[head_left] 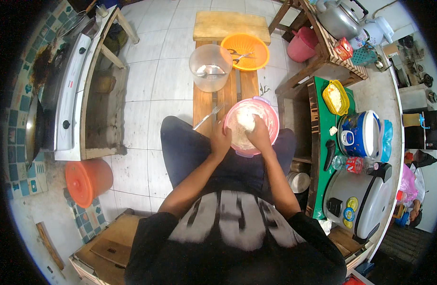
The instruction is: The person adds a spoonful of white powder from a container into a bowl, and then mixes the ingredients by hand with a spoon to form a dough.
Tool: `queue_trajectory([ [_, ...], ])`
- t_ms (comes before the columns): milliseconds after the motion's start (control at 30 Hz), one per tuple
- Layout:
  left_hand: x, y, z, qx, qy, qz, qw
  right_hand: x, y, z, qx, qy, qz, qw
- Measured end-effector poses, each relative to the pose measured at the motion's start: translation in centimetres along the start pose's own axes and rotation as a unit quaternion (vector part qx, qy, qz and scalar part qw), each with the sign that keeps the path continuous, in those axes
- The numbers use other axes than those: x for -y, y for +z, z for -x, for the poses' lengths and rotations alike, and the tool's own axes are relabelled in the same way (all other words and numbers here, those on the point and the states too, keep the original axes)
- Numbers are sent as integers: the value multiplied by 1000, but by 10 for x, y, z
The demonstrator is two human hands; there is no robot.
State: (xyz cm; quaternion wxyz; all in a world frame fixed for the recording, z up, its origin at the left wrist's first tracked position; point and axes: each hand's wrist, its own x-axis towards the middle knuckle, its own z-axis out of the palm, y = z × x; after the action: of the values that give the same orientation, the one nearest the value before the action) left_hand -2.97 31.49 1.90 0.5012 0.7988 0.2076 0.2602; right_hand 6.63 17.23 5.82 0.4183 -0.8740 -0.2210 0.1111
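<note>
A pink bowl (pixel 276 121) with purple handles rests between my thighs at the wooden bench's near end. My left hand (pixel 220 140) grips its left rim. Inside lies a soft white mass like dough or floury paste (pixel 245 117), with pale smears on the bowl's wall. My right hand (pixel 260 135) reaches over the near right side, its fingers bent and pressed into the mass; the fingertips are partly hidden. Left of the bowl, a metal fork (pixel 209 117) lies on the bench (pixel 231 24).
A translucent tub (pixel 210 80) and an orange basket (pixel 259 45) holding scissors (pixel 241 56) stand farther along the bench. At right are a yellow basket (pixel 341 109), a blue-and-white rice cooker (pixel 351 135) and a plastic bottle (pixel 354 164). A stove (pixel 72 90) is at left, above an orange bucket (pixel 97 178).
</note>
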Motion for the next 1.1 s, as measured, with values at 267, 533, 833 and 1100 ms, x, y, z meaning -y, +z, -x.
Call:
queue_trajectory([
  [267,-8,-3,-7,87,-53,76,992,8,13,-4,54,-39,253,965],
  [533,-4,2,-5,63,-64,19,996,7,14,-1,140,-59,124,981],
  [833,-12,-5,-11,76,-53,59,994,8,-38,2,143,-39,118,982],
  [1100,-14,-3,-10,77,-52,42,995,33,-5,21,154,8,332,931],
])
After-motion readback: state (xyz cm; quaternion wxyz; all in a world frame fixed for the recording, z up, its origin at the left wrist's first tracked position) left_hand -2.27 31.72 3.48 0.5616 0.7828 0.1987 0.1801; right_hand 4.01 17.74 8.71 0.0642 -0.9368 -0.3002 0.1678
